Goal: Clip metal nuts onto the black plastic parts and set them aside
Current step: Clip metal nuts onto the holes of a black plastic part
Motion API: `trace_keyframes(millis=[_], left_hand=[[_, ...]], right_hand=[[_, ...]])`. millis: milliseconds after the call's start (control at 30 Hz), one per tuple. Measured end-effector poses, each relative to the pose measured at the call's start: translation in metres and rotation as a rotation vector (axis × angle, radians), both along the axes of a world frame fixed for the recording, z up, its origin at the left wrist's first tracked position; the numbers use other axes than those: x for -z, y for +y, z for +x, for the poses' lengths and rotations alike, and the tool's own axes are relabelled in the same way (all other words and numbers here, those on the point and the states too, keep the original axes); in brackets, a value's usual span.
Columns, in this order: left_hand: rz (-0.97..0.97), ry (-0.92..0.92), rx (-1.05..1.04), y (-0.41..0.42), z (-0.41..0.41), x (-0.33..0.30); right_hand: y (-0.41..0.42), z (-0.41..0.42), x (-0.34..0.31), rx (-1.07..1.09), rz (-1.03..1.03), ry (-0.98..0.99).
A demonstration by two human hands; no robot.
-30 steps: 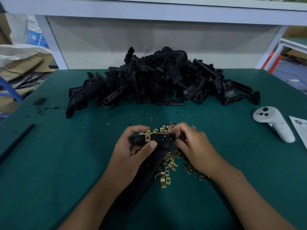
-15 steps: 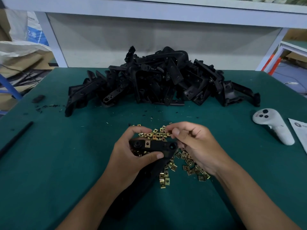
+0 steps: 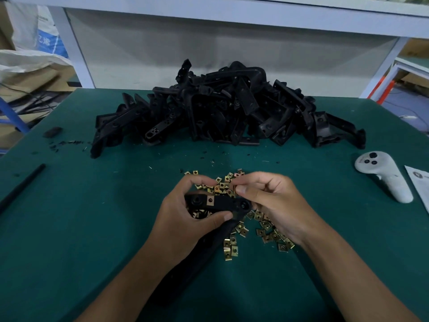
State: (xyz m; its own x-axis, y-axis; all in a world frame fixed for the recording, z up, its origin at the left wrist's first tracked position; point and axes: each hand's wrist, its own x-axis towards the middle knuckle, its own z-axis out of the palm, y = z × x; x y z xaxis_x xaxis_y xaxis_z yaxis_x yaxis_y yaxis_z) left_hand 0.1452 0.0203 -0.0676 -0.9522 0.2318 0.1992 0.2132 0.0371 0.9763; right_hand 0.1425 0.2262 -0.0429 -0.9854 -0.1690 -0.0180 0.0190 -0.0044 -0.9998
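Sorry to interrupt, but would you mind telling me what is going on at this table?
A person is fitting metal clip nuts onto black plastic parts. The left hand grips one black part, which already carries one nut. The right hand pinches what looks like another nut just above the part's free end. Loose nuts lie scattered beneath the hands, and a big pile of black parts sits further back.

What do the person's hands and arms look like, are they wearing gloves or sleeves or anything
Both the left hand and the right hand are bare, with no gloves. Both forearms are uncovered to the frame's bottom edge, no sleeves showing. No rings, watch or wristbands are visible.
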Motion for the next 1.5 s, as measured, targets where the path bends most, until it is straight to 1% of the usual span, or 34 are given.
trace_keyframes(millis=[133,367,567,733,867,1033,1300,1433,1500], left_hand=[[-0.005,0.003,0.016,-0.0003,0.0,0.0009],[-0.006,0.009,-0.008,-0.001,0.0001,0.0016],[-0.015,0.038,-0.007,0.0,0.0002,0.0013],[-0.031,0.046,-0.087,-0.0007,-0.0006,0.0027],[0.006,0.052,-0.113,0.0005,-0.0002,0.0023],[0.071,0.019,-0.137,-0.0016,-0.002,0.0024],[0.092,-0.004,-0.103,-0.001,-0.0021,0.0041],[0.073,-0.006,-0.132,-0.0004,-0.0046,0.0066],[0.058,0.02,-0.137,-0.0008,-0.0059,0.0075]], right_hand=[[-0.0011,0.0011,0.0012,-0.025,0.048,0.011],[-0.0007,0.0006,0.0027,0.011,0.041,0.022],[-0.0015,0.0015,0.0032,-0.02,0.064,0.017],[-0.0007,0.0019,0.0027,-0.034,0.087,0.031],[-0.0018,0.0034,0.0019,-0.068,0.093,0.041],[-0.0042,0.0059,0.0005,-0.094,0.15,0.066],[-0.0066,0.0057,0.0019,-0.032,0.173,0.137],[-0.0082,0.0073,0.0075,0.019,0.199,0.165],[-0.0102,0.0083,0.0077,0.032,0.175,0.2]])
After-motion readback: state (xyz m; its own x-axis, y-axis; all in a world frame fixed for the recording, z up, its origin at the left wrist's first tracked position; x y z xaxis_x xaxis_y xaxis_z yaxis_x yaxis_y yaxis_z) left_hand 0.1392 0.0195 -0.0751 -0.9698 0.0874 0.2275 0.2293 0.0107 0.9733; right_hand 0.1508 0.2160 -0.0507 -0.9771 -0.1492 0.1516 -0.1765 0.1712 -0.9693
